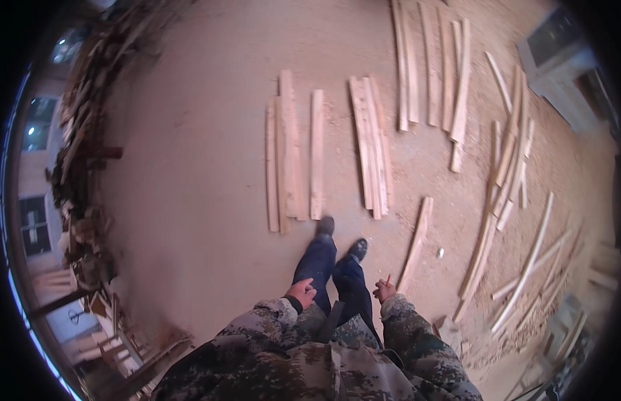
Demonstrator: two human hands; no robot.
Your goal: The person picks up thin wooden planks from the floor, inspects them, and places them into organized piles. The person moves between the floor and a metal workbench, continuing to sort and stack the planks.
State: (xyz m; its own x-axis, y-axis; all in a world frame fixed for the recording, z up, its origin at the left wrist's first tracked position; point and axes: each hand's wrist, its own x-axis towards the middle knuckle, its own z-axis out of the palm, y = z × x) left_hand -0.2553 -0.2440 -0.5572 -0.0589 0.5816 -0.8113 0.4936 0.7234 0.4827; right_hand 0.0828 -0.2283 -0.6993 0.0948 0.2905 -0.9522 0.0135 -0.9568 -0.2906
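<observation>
My left hand hangs by my left thigh, its fingers loosely bent and a little apart, with nothing visible in it. At the right thigh, my right hand is closed around a short, thin, orange-red stick; its exact kind is too small to make out. Neither hand touches any wood. Nearest to the right hand, a long wooden strip lies slantwise on the floor. Ahead of my feet are a stack of wooden strips, a single strip and another bundle of strips.
More strips lie at the far right, and long crossed pieces further right. A grey box-like machine stands at the far right edge. Scrap wood is piled along the left wall. A small white object lies on the dusty floor.
</observation>
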